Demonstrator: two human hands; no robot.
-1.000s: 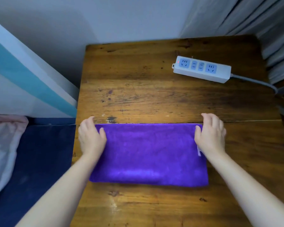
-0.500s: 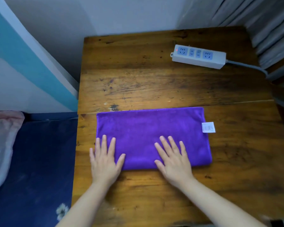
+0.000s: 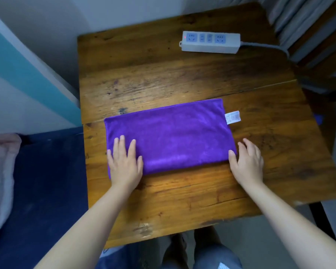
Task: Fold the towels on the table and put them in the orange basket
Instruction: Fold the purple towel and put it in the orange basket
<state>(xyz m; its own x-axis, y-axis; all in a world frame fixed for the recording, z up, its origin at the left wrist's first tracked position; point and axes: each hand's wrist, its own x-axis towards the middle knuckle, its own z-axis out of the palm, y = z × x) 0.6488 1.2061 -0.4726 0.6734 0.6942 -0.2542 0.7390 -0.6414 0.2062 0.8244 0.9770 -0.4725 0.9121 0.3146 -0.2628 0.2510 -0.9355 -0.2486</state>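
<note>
A purple towel point(image 3: 175, 133), folded into a long rectangle, lies flat on the wooden table point(image 3: 182, 78). A white label point(image 3: 232, 117) sticks out at its right end. My left hand point(image 3: 124, 162) rests flat on the towel's near left corner with fingers straight. My right hand point(image 3: 245, 162) lies at the towel's near right corner, thumb touching the towel's edge, fingers spread on the wood. No orange basket is in view.
A white power strip point(image 3: 210, 42) with a grey cable point(image 3: 268, 47) lies at the table's far right. A dark blue bed point(image 3: 47, 181) with a pink pillow point(image 3: 0, 171) is to the left. Grey curtains point(image 3: 303, 20) hang at the right.
My hands went from the towel's far edge to its near edge and then slid apart to the near corners. The towel lies folded flat, its label now showing.
</note>
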